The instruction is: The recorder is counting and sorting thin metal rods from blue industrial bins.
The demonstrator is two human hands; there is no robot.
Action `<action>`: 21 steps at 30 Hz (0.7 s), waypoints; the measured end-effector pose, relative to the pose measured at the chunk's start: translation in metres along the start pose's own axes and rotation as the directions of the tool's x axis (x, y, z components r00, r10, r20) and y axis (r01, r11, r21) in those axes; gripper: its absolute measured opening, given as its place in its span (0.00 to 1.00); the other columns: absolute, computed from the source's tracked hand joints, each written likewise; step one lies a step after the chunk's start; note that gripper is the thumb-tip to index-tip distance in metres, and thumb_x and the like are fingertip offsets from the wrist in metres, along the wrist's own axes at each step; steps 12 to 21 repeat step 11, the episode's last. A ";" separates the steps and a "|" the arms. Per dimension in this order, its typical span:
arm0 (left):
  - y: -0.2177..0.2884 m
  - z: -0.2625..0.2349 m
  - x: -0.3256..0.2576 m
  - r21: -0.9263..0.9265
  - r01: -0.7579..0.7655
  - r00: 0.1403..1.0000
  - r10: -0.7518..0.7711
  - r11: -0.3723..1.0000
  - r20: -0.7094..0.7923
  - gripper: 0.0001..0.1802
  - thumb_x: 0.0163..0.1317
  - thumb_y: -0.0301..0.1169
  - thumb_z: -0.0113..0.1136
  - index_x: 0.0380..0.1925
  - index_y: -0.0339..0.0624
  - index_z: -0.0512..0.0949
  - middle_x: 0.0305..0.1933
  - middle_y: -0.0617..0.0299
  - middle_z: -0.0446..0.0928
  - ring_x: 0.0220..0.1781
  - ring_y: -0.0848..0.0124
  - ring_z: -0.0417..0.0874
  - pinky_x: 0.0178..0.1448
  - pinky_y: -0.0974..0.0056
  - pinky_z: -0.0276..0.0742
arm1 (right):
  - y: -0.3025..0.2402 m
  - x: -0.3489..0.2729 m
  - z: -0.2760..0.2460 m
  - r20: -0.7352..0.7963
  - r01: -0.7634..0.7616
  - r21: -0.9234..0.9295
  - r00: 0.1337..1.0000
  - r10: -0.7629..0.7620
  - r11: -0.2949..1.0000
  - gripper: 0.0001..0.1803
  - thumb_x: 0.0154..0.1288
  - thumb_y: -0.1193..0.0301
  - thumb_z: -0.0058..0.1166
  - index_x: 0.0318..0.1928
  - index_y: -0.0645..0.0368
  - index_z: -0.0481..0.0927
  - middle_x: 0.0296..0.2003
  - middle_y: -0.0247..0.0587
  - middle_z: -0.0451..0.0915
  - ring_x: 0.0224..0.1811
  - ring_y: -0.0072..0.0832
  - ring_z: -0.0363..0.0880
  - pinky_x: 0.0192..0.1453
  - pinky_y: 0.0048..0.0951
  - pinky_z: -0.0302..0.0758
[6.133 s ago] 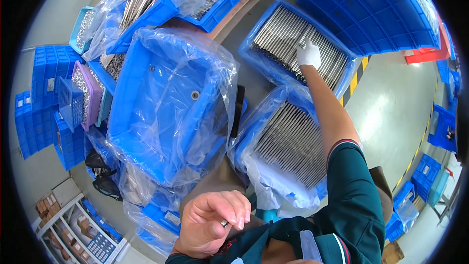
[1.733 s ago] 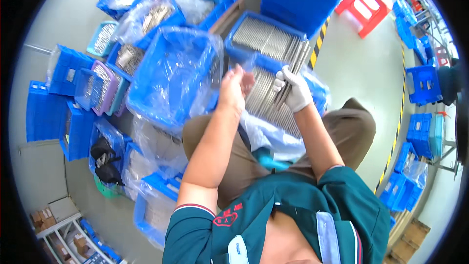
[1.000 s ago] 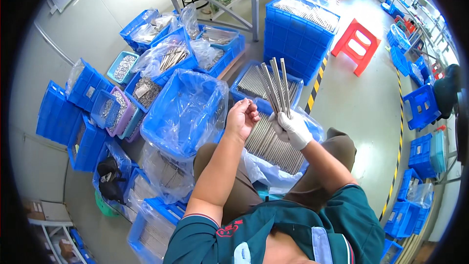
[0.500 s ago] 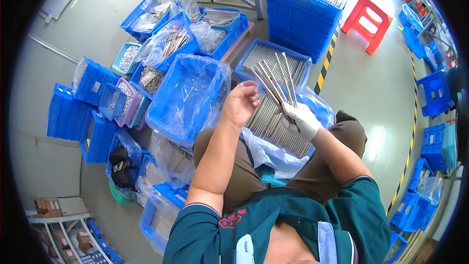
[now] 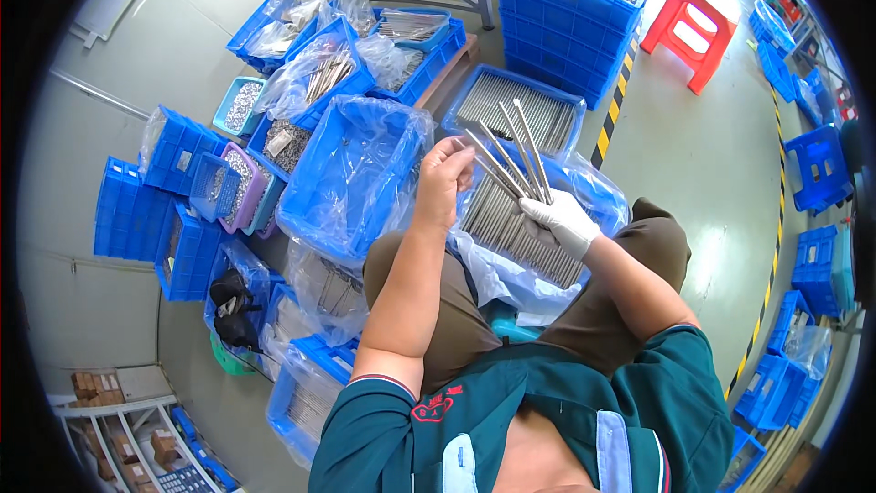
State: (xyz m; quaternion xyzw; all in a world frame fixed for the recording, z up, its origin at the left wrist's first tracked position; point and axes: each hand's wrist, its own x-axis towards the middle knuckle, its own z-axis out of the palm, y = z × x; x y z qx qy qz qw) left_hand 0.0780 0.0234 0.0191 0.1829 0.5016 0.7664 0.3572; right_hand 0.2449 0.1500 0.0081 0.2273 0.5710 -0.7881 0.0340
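My right hand [image 5: 563,221], in a white glove, grips the lower ends of several long thin metal rods [image 5: 509,157] that fan upward. My bare left hand [image 5: 444,178] is raised beside them, its fingertips pinching the top of the leftmost rod. Both hands hover over a blue crate [image 5: 598,192] lined with clear plastic and packed with more metal rods [image 5: 511,228], which sits in front of my knees. Another blue crate of rods [image 5: 476,91] lies just beyond it.
A large plastic-lined blue crate [image 5: 351,173] stands to the left. Small blue bins of metal parts [image 5: 228,187] crowd the far left. A tall stack of blue crates [image 5: 566,9] and a red stool [image 5: 691,29] stand behind. More blue crates [image 5: 812,169] line the right.
My right hand moved from the far crate back toward me with a bundle of rods. My left hand rose from my lap and now pinches one rod.
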 end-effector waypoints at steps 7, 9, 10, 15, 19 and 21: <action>0.001 0.013 -0.003 0.052 0.001 1.000 0.000 0.999 -0.023 0.07 0.61 0.33 0.58 0.28 0.44 0.74 0.18 0.76 0.64 0.15 0.87 0.57 0.19 0.77 0.50 | 0.007 -0.001 -0.005 0.106 0.070 -0.072 0.992 -0.062 0.995 0.12 0.59 0.64 0.58 0.32 0.58 0.73 0.17 0.31 0.72 0.12 0.14 0.64 0.16 0.18 0.59; 0.002 0.007 -0.003 0.061 0.023 1.000 -0.022 0.998 -0.008 0.08 0.61 0.34 0.58 0.27 0.44 0.74 0.17 0.77 0.64 0.15 0.87 0.57 0.19 0.77 0.50 | 0.006 -0.003 -0.003 0.098 0.060 -0.067 0.994 -0.053 0.996 0.12 0.59 0.64 0.59 0.33 0.58 0.73 0.18 0.31 0.73 0.12 0.15 0.65 0.16 0.17 0.60; 0.003 0.003 -0.003 0.070 0.043 0.999 -0.043 0.997 0.005 0.08 0.61 0.35 0.58 0.27 0.44 0.74 0.17 0.77 0.63 0.15 0.88 0.57 0.19 0.77 0.50 | 0.005 -0.005 -0.001 0.091 0.050 -0.064 0.995 -0.044 0.997 0.13 0.58 0.63 0.59 0.33 0.58 0.73 0.18 0.31 0.73 0.12 0.15 0.65 0.16 0.17 0.60; 0.003 0.002 -0.004 0.103 0.027 1.000 -0.029 0.994 0.011 0.08 0.61 0.35 0.59 0.29 0.44 0.74 0.17 0.77 0.63 0.15 0.88 0.57 0.19 0.77 0.50 | 0.002 -0.007 0.000 0.090 0.016 -0.023 0.996 -0.014 1.000 0.14 0.57 0.63 0.60 0.35 0.59 0.74 0.19 0.32 0.74 0.12 0.16 0.66 0.16 0.18 0.62; 0.003 0.002 -0.004 0.103 0.027 1.000 -0.029 0.994 0.011 0.08 0.61 0.35 0.59 0.29 0.44 0.74 0.17 0.77 0.63 0.15 0.88 0.57 0.19 0.77 0.50 | 0.002 -0.007 0.000 0.090 0.016 -0.023 0.996 -0.014 1.000 0.14 0.57 0.63 0.60 0.35 0.59 0.74 0.19 0.32 0.74 0.12 0.16 0.66 0.16 0.18 0.62; 0.003 0.002 -0.004 0.103 0.027 1.000 -0.029 0.994 0.011 0.08 0.61 0.35 0.59 0.29 0.44 0.74 0.17 0.77 0.63 0.15 0.88 0.57 0.19 0.77 0.50 | 0.002 -0.007 0.000 0.090 0.016 -0.023 0.996 -0.014 1.000 0.14 0.57 0.63 0.60 0.35 0.59 0.74 0.19 0.32 0.74 0.12 0.16 0.66 0.16 0.18 0.62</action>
